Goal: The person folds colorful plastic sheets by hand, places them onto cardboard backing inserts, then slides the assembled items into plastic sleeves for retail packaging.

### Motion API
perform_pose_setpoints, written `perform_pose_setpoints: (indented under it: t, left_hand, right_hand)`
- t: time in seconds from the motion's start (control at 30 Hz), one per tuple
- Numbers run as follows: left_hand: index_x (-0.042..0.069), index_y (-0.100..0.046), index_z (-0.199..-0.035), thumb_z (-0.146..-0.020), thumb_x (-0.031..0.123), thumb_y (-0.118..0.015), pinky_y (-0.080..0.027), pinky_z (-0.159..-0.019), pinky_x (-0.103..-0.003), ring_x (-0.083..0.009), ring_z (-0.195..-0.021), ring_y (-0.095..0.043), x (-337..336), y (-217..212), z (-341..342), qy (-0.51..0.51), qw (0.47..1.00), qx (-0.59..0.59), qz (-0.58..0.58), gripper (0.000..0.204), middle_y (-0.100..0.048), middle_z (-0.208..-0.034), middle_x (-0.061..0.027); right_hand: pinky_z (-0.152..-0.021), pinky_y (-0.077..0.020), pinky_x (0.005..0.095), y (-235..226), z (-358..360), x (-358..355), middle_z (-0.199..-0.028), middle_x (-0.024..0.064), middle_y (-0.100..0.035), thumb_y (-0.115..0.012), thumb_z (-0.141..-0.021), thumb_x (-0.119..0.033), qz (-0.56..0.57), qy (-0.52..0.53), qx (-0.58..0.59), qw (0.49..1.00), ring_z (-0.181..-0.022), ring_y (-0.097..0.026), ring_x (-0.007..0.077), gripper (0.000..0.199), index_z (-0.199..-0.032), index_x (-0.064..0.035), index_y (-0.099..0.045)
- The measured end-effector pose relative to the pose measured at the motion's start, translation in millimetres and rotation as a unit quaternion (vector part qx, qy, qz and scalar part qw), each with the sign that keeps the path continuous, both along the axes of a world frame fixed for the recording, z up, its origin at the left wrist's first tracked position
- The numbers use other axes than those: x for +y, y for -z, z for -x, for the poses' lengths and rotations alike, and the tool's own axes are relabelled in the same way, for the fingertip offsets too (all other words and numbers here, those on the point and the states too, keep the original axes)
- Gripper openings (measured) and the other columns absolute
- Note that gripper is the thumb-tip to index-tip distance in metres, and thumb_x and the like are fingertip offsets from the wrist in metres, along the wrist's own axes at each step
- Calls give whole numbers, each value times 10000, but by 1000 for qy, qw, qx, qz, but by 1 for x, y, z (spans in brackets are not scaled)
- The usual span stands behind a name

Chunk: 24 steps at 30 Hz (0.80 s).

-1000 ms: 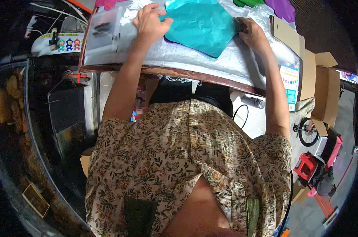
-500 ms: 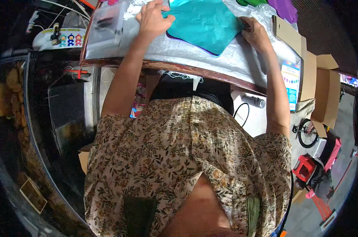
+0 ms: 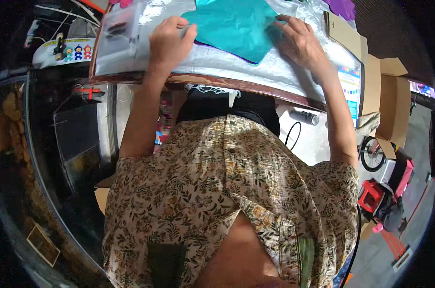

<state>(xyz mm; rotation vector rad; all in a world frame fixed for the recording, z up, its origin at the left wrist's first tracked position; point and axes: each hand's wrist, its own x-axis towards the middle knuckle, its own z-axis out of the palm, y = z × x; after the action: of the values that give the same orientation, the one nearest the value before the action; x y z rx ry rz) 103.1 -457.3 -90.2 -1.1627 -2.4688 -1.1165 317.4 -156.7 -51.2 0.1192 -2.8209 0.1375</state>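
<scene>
A teal sheet [image 3: 234, 29] is flanked by the left hand [image 3: 169, 44] and the right hand [image 3: 301, 44] on a silver-covered table [image 3: 205, 63], beside which an open cardboard box [image 3: 392, 105] is seen.

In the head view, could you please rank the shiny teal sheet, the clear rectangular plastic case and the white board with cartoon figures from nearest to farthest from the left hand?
1. Shiny teal sheet: immediately right of the left hand.
2. Clear rectangular plastic case: to its left, on the table.
3. White board with cartoon figures: farther left, beyond the table's edge.
</scene>
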Motion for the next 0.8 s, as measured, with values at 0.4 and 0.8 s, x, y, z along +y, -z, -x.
perform_pose_setpoints:
  t: [0.4,0.8]
  left_hand:
    - [100,-643,-985,-819,289,-770,-463,-815,-507,-319,-929,-663,11,12,-15,-28,999,7,46,282,-716,-922,-59]
    - [98,-616,-1011,-805,214,-761,-436,-832,-513,-313,-995,-632,10,16,-17,-6,999,27,43,277,-688,-957,-51]
  right_hand:
    - [-1056,-419,423,3,7,-8,-1326,64,-597,-714,-792,-63,-103,-116,-27,987,-1231,-557,246,357,-1147,-72,-674]
    - [-1040,-435,434,12,7,-12,-1279,59,-618,-728,-788,-92,-79,-83,-28,993,-1194,-585,256,346,-1128,-69,-669]
